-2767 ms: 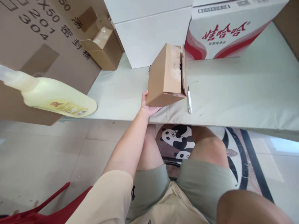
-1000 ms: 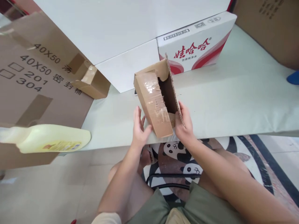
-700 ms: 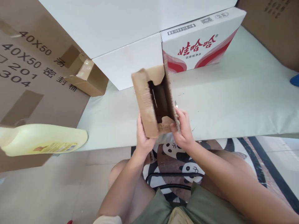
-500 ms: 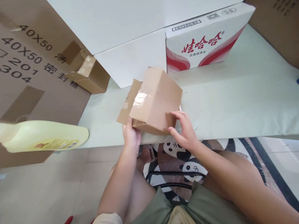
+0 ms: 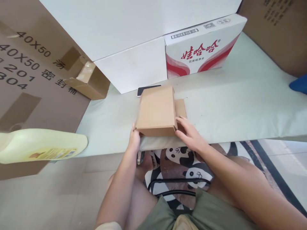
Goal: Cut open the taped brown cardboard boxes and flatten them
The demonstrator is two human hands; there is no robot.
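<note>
A small brown cardboard box (image 5: 157, 108) is at the front edge of the green-covered table (image 5: 216, 108), with a flap sticking out on its right side. My left hand (image 5: 135, 137) grips the box's front left corner, its fingers partly hidden under the box. My right hand (image 5: 188, 132) is at the front right corner, thumb and fingers apart, touching the box beside the flap. Behind the box lies a flat dark object with a white edge (image 5: 146, 90), partly covered by it.
White boxes (image 5: 131, 67) and a red-and-white carton (image 5: 199, 54) stand behind. At left are a large brown carton (image 5: 14, 73), a small open box (image 5: 96, 83) and a pale yellow bottle (image 5: 48, 143). A blue object (image 5: 299, 84) is at the right edge.
The box has turned and come down level; its flap now shows on the right instead of the left. The dark flat object has come into view behind it. The camera view has shifted slightly.
</note>
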